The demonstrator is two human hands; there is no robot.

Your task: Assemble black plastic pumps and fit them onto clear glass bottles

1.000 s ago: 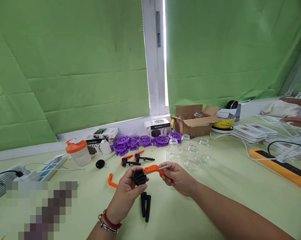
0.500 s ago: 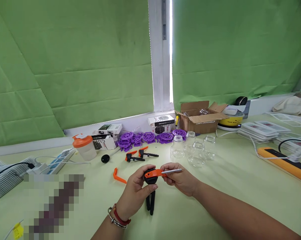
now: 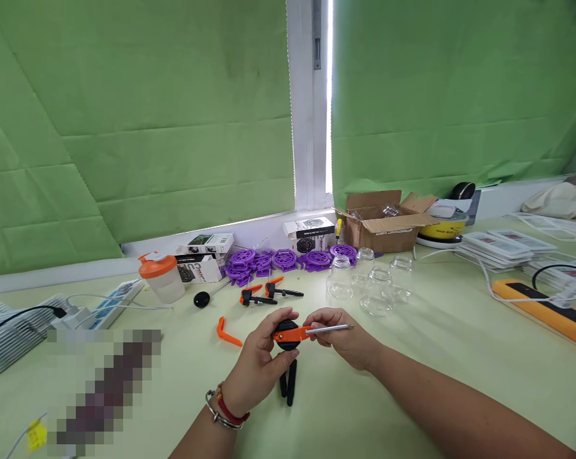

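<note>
Between thumb and fingers, my left hand (image 3: 259, 360) holds a round black part (image 3: 288, 344) with an orange lever (image 3: 294, 334) lying across its face. Two black handle-like legs (image 3: 288, 386) stick down below it. My right hand (image 3: 340, 338) is closed in a pinch where the lever's right end meets a slim silver rod (image 3: 329, 329), which points right with a darker tip. The right fingertips are partly hidden behind rod and lever. A loose orange bent lever (image 3: 228, 333) lies left of my hands. Two orange-and-black clamp-like pieces (image 3: 257, 298) (image 3: 283, 291) rest beyond it.
Purple round parts (image 3: 284, 260) line the back, near small printed boxes (image 3: 311, 234). Clear glass jars (image 3: 376, 293) and an open cardboard box (image 3: 383, 237) stand right. A shaker cup (image 3: 161, 278), a black-ended rod (image 3: 202, 299) and a power strip (image 3: 118, 305) are left.
The round black part has tilted so its face and the orange lever turn more toward me. Both hands have shifted slightly and keep their grips.
</note>
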